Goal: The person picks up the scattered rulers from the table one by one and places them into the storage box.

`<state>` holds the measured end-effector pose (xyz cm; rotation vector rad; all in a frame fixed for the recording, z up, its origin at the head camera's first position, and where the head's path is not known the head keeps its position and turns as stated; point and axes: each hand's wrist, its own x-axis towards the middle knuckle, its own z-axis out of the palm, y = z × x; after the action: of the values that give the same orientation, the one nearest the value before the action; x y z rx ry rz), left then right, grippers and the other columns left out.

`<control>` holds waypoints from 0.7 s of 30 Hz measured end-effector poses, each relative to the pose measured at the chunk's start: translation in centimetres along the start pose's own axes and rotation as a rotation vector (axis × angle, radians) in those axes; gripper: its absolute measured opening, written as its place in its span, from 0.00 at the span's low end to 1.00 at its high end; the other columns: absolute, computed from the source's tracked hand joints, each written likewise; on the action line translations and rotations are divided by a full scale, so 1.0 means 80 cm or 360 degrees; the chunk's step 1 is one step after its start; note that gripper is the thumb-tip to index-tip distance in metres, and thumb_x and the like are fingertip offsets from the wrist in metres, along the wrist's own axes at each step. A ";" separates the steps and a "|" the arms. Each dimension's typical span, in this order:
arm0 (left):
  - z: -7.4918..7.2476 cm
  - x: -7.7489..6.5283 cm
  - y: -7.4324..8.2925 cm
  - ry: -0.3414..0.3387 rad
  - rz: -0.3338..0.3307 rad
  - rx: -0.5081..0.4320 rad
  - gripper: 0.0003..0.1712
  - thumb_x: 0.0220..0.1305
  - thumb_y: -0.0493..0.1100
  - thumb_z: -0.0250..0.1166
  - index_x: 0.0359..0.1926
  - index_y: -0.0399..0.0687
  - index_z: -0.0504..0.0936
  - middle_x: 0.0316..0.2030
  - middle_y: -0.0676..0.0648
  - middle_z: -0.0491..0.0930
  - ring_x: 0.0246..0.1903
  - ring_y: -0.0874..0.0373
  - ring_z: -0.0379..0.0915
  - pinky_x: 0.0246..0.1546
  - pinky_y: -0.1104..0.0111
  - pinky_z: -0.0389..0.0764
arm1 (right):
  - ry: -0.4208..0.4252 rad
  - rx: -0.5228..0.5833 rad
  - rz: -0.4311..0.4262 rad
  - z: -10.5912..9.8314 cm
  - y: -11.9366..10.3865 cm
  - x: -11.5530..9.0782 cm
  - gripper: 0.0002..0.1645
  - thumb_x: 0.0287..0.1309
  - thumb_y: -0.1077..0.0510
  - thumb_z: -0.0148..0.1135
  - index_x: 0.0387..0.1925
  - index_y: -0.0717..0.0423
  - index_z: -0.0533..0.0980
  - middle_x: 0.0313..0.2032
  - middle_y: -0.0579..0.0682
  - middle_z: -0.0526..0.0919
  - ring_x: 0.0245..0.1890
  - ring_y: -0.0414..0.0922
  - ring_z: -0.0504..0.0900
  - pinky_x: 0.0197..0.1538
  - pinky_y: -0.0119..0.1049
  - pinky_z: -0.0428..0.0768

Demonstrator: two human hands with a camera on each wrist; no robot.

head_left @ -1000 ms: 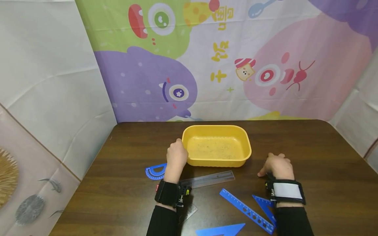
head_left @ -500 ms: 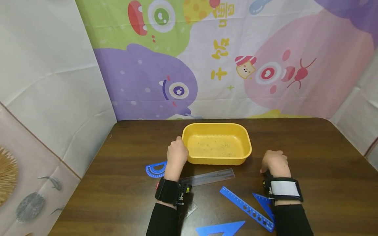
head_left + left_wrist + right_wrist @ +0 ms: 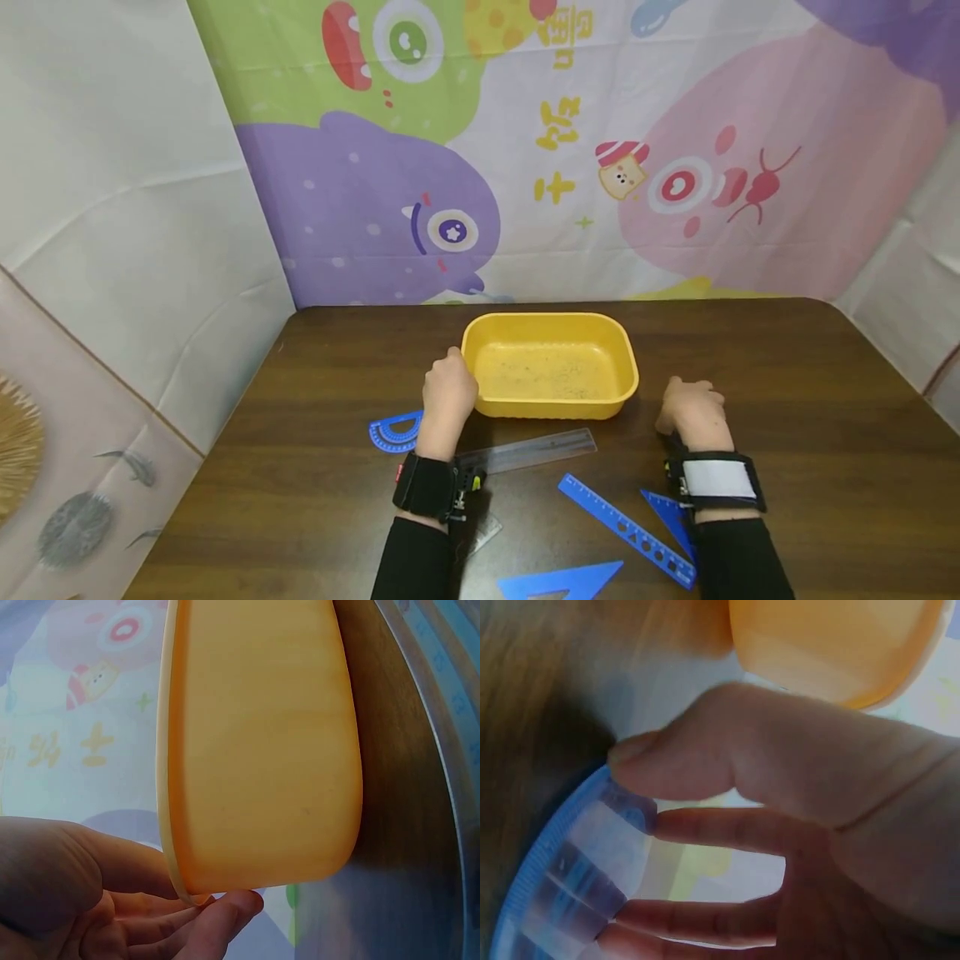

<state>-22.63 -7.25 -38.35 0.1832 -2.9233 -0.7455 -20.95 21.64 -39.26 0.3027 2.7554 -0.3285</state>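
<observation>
A yellow plastic tub stands at the back middle of the table in the head view. My left hand grips its left end; in the left wrist view the thumb and fingers pinch the tub's rim. To the right of the tub is my right hand, palm down, its fingertips hidden in the head view. Seen from the right wrist, the thumb and fingers curl onto a clear blue curved plastic piece with fine marks along its edge; what it is I cannot tell.
A blue protractor lies beside the left wrist. Right of it is a clear ruler. Nearer are a blue ruler, blue set squares and a clear marked piece partly under the left arm. A patterned cloth hangs behind.
My right hand has shifted slightly left and its thumb has drawn in under the palm. My left hand and the tub have kept their places.
</observation>
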 end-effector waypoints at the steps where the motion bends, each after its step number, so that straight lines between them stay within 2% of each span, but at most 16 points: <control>1: 0.000 0.000 0.000 0.0004 0.0001 -0.0004 0.13 0.62 0.35 0.53 0.46 0.32 0.72 0.33 0.33 0.78 0.31 0.38 0.78 0.28 0.54 0.78 | 0.0003 0.0008 0.0003 0.001 -0.002 -0.001 0.40 0.45 0.61 0.61 0.56 0.79 0.56 0.40 0.82 0.60 0.39 0.70 0.66 0.36 0.53 0.75; 7: -0.001 -0.002 0.000 -0.0005 0.0006 -0.0019 0.11 0.62 0.35 0.52 0.44 0.32 0.72 0.32 0.33 0.78 0.31 0.38 0.78 0.27 0.54 0.77 | 0.0008 0.0043 0.0049 0.006 -0.006 -0.004 0.44 0.46 0.61 0.62 0.59 0.78 0.52 0.43 0.83 0.56 0.42 0.73 0.64 0.37 0.56 0.75; 10: -0.001 -0.002 0.000 -0.0008 0.0003 -0.0022 0.11 0.62 0.35 0.52 0.44 0.33 0.72 0.32 0.33 0.78 0.31 0.38 0.78 0.27 0.54 0.77 | -0.0003 0.0034 0.0019 0.004 -0.005 -0.003 0.43 0.46 0.60 0.61 0.58 0.78 0.52 0.42 0.83 0.57 0.42 0.73 0.64 0.38 0.56 0.75; 14: -0.001 -0.001 -0.001 -0.0022 -0.0011 -0.0026 0.12 0.62 0.35 0.52 0.45 0.33 0.72 0.33 0.33 0.78 0.32 0.39 0.78 0.29 0.54 0.77 | -0.0082 0.0065 -0.0041 -0.001 0.002 -0.002 0.43 0.47 0.59 0.59 0.59 0.77 0.52 0.45 0.86 0.56 0.45 0.76 0.62 0.43 0.61 0.71; 17: -0.001 0.000 -0.001 -0.0039 -0.0023 -0.0018 0.12 0.63 0.36 0.51 0.46 0.33 0.71 0.33 0.34 0.78 0.33 0.39 0.78 0.29 0.54 0.78 | -0.0137 0.0091 -0.0077 -0.007 0.008 -0.003 0.41 0.48 0.57 0.58 0.59 0.75 0.55 0.48 0.83 0.59 0.44 0.72 0.65 0.43 0.60 0.71; 21: -0.001 0.001 -0.002 -0.0048 -0.0030 0.0006 0.12 0.63 0.36 0.51 0.46 0.33 0.71 0.33 0.34 0.78 0.33 0.39 0.78 0.30 0.54 0.77 | -0.0149 0.0102 -0.0148 -0.013 0.014 -0.006 0.35 0.47 0.58 0.56 0.54 0.76 0.60 0.43 0.74 0.71 0.35 0.59 0.72 0.37 0.51 0.73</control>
<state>-22.72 -7.47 -38.38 0.2020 -2.9553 -0.7525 -20.52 22.91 -38.34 0.1708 2.6756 -0.4442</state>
